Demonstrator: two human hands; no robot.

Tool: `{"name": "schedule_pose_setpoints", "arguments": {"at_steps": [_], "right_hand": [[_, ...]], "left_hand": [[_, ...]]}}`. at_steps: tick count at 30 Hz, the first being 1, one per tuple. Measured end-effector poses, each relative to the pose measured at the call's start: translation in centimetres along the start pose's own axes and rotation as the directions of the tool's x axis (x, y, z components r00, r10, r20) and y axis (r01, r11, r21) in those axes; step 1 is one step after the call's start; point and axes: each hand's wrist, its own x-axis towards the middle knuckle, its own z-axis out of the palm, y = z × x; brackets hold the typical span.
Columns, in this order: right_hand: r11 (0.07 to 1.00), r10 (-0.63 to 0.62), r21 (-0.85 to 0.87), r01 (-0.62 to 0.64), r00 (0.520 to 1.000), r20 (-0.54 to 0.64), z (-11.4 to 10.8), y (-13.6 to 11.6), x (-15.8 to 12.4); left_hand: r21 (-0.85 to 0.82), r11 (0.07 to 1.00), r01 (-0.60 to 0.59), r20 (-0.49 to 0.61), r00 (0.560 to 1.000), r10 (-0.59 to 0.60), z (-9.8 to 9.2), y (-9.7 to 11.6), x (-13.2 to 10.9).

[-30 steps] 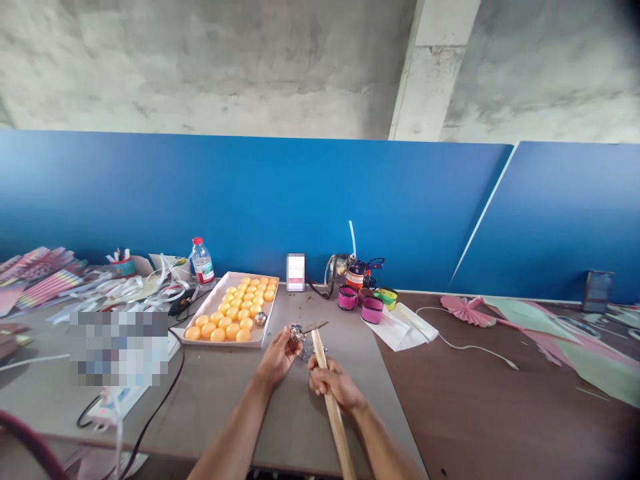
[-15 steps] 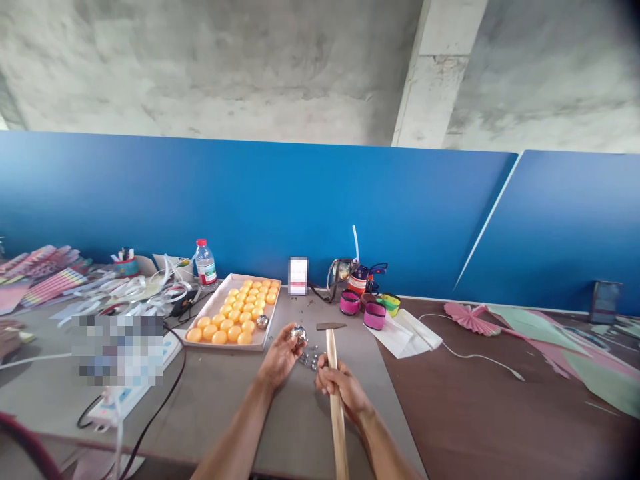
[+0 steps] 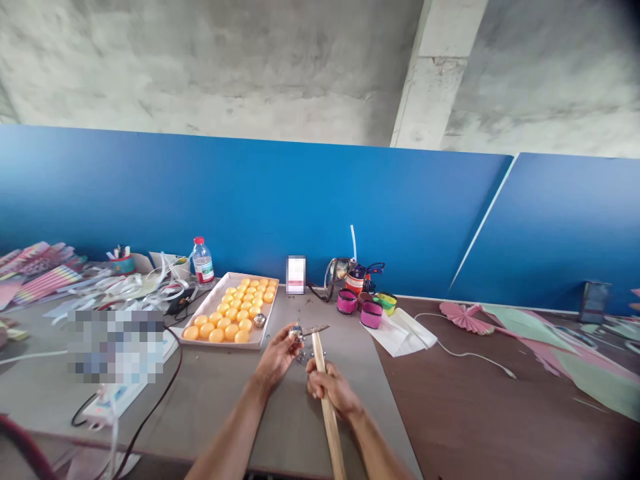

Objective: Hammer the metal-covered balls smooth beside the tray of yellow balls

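Note:
In my left hand point(image 3: 277, 353) is a ball studded with shiny metal pieces point(image 3: 296, 332), gripped between thumb and fingers above the grey mat. My right hand point(image 3: 333, 388) is wrapped round the wooden handle of a hammer point(image 3: 325, 407). The narrow end of the hammer head point(image 3: 316, 329) meets the ball's right side, or lies very close to it. Small shiny metal pieces point(image 3: 301, 357) lie on the mat between my hands, partly hidden by them. A tray point(image 3: 257, 345) of orange balls point(image 3: 231, 331) stands left of my hands, with another metal-studded ball point(image 3: 259, 321) at its right side.
Behind stand a phone point(image 3: 296, 275) with a blurred screen, a bottle point(image 3: 203, 261) and pink wristbands point(image 3: 371, 315). White paper point(image 3: 400, 333) lies to the right. A power strip point(image 3: 130, 393) with cables and white straps crowd the left. A blue partition point(image 3: 250, 200) closes the back.
The hammer has moved left, bringing its head from apart to beside the ball. My right hand went with it, while my left hand still holds the ball. The view has shifted slightly.

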Motion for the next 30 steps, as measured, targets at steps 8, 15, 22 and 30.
{"name": "schedule_pose_setpoints", "arguments": {"at_steps": [8, 15, 22, 30], "right_hand": [[1.000, -0.004, 0.026, 0.003, 0.999, 0.038, -0.04, 0.20, 0.04], [0.998, -0.047, 0.053, 0.045, 0.998, 0.033, 0.33, 0.12, -0.03], [0.991, -0.104, 0.085, 0.101, 0.994, 0.030, 0.15, 0.00, 0.03], [0.994, -0.066, 0.093, 0.064, 0.997, 0.028, 0.43, -0.11, 0.05]], "left_hand": [[0.028, 1.000, -0.014, -0.034, 0.999, 0.015, 0.21, -0.06, 0.01], [-0.002, 1.000, -0.028, -0.090, 0.996, 0.027, -0.17, -0.48, 0.39], [-0.035, 0.999, -0.001, -0.110, 0.994, -0.002, -0.22, -0.28, 0.50], [0.062, 0.996, 0.071, -0.031, 0.997, -0.069, 0.44, -0.08, -0.11]]}}
